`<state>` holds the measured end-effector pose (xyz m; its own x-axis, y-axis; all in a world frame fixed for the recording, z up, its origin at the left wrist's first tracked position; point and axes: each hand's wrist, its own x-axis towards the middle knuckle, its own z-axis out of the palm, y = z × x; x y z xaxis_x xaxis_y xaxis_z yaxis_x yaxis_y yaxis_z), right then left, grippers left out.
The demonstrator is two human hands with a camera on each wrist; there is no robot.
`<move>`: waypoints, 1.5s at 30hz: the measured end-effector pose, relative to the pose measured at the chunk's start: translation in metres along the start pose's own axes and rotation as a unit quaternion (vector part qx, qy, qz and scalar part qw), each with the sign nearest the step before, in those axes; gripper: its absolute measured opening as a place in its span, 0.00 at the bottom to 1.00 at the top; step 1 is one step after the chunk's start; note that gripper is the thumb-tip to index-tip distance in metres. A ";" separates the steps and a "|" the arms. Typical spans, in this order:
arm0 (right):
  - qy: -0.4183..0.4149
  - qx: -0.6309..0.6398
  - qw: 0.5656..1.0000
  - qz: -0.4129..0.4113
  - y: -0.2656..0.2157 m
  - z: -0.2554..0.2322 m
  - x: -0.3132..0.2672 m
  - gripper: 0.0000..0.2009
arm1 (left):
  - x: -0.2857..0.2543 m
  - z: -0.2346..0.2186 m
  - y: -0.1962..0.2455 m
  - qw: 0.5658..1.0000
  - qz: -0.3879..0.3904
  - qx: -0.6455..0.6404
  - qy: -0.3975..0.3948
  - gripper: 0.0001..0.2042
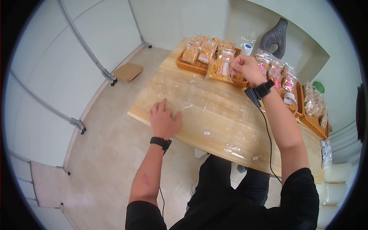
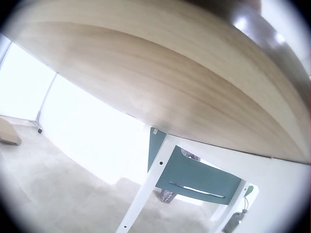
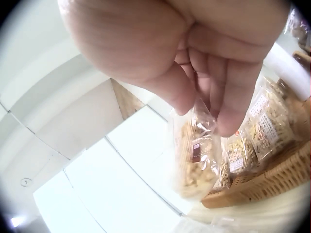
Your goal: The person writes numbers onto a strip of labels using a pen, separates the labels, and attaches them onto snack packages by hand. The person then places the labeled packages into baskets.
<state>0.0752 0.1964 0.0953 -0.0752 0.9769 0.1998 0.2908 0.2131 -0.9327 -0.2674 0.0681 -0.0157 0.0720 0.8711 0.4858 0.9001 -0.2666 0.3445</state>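
My right hand [image 1: 248, 69] pinches a clear snack packet [image 1: 218, 70] by its edge, between thumb and fingers. In the right wrist view the packet [image 3: 197, 162] hangs from the fingertips, with pale crunchy pieces and a small dark label showing. It is held in front of a wicker basket [image 1: 191, 67] that bears several similar packets [image 1: 207, 53]. My left hand [image 1: 165, 122] rests on the wooden table [image 1: 153, 96] near its left edge, fingers spread and holding nothing. The left wrist view shows mostly the table's underside [image 2: 121, 73].
More wicker baskets [image 1: 320, 129] of packets line the table's back right, near a white tape roll [image 1: 289, 98]. Clear plastic film [image 1: 214, 99] and two small white labels [image 1: 206, 133] lie on the tabletop. A dark sculpture [image 1: 276, 36] stands behind; a cardboard piece [image 1: 128, 72] lies on the floor.
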 end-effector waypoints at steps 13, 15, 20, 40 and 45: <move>-0.098 0.108 0.972 0.186 0.025 0.064 -0.066 0.03 | 0.002 0.003 -0.004 1.000 0.017 -0.017 0.018 0.16; -0.080 0.152 0.965 0.199 0.035 0.081 -0.066 0.04 | 0.002 0.002 -0.004 1.000 0.018 -0.017 0.015 0.15; -0.034 0.024 0.992 0.121 0.034 0.115 -0.070 0.06 | 0.001 0.004 -0.008 0.999 0.023 -0.026 0.012 0.15; 0.139 -0.511 0.847 0.045 0.019 -0.091 -0.046 0.13 | 0.002 0.002 -0.008 0.998 0.022 -0.040 0.033 0.11; 0.056 -0.604 0.791 0.078 0.069 -0.159 -0.039 0.26 | 0.002 -0.001 -0.007 0.997 0.042 -0.034 0.050 0.10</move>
<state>0.2495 0.1752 0.0708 0.1162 0.9732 0.1985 0.9928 -0.1198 0.0059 -0.2741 0.0715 -0.0161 0.0991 0.8005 0.5911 0.8612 -0.3666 0.3521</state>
